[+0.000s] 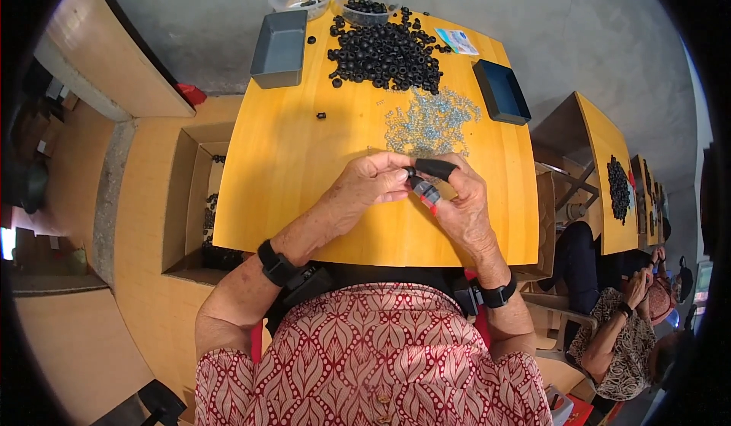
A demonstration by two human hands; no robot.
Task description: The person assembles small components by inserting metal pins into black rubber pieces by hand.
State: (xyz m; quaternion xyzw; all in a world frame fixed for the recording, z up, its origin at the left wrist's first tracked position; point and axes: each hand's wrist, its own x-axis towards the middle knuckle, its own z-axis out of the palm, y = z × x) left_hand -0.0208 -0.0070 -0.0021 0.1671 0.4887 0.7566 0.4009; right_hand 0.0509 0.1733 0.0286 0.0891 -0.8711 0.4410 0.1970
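Over the near part of the yellow table (282, 197), my left hand (359, 188) pinches a small black round part (412, 172) between thumb and fingertips. My right hand (470, 204) meets it from the other side, its fingers closed at the same part. A black sleeve covers my right index finger, and grey and red wrapping is on the thumb. Just beyond my hands lies a spread of tiny silvery metal pieces (430, 121), too small to name. Behind that spread is a heap of black ring-like parts (381, 54).
A grey tray (278, 49) stands far left, a dark tray (502, 92) far right. Two clear tubs, one holding black parts (365, 9), sit at the back. One black piece (321, 115) lies alone. A cardboard box (177, 220) is left; other people sit at right.
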